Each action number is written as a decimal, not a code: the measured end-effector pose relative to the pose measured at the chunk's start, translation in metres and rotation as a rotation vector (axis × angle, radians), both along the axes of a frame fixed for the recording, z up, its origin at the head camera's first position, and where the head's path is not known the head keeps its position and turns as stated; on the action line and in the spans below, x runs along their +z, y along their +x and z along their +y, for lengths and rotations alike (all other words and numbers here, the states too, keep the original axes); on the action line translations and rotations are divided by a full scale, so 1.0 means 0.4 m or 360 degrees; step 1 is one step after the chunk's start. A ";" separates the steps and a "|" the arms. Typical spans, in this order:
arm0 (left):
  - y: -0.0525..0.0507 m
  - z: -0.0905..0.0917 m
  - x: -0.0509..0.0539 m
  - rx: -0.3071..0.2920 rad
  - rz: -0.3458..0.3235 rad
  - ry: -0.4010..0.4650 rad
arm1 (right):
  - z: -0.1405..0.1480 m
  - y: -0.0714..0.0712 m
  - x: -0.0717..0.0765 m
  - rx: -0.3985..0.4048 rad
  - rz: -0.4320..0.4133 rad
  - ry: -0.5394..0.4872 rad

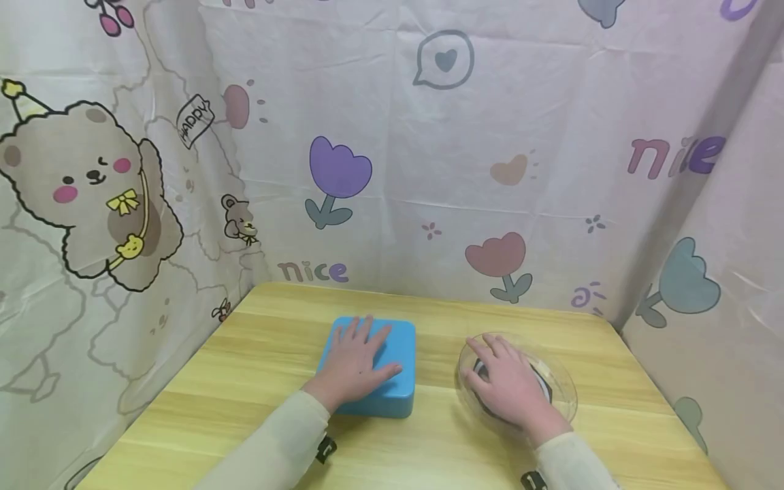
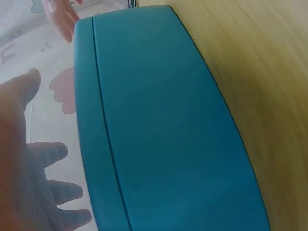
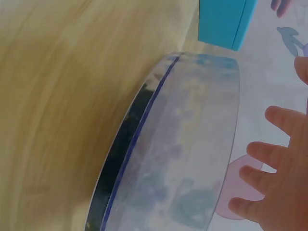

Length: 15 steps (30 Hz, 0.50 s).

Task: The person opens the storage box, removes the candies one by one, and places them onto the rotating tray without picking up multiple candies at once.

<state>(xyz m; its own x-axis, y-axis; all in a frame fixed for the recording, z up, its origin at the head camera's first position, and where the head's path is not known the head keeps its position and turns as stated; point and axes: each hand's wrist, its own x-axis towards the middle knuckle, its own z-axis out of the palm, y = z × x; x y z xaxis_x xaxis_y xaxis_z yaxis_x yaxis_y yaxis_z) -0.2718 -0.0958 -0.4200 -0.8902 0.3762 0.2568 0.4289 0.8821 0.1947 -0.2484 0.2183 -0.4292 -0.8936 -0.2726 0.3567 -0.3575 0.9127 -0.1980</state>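
A blue box [image 1: 401, 357] with rounded corners stands on the table, its lid seam showing as a dark line in the left wrist view. Over its lid is my left hand [image 1: 355, 364], fingers spread; a gap shows between palm and lid in the left wrist view. To the right stands a round clear plastic container [image 3: 192, 134] with a blue line round its lower part. Something dark with a pale edge [image 1: 545, 382] shows inside, mostly hidden by my right hand [image 1: 508, 384]. That hand hovers just above the container, fingers apart and holding nothing.
Both objects stand on a light wood-grain table [image 1: 245, 381]. Printed white curtains [image 1: 404, 136] hang behind it and at both sides. Near each cream sleeve [image 1: 275, 442] a small black piece [image 1: 327, 449] is visible at the wrist.
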 end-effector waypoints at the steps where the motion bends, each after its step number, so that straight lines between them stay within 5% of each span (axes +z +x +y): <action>1: 0.004 -0.006 -0.001 0.0004 -0.0003 0.0009 | -0.002 0.002 0.000 0.0009 0.0003 0.0000; 15: 0.039 -0.110 -0.023 0.0097 0.0004 0.0089 | -0.008 0.013 -0.006 0.0049 0.0002 0.0019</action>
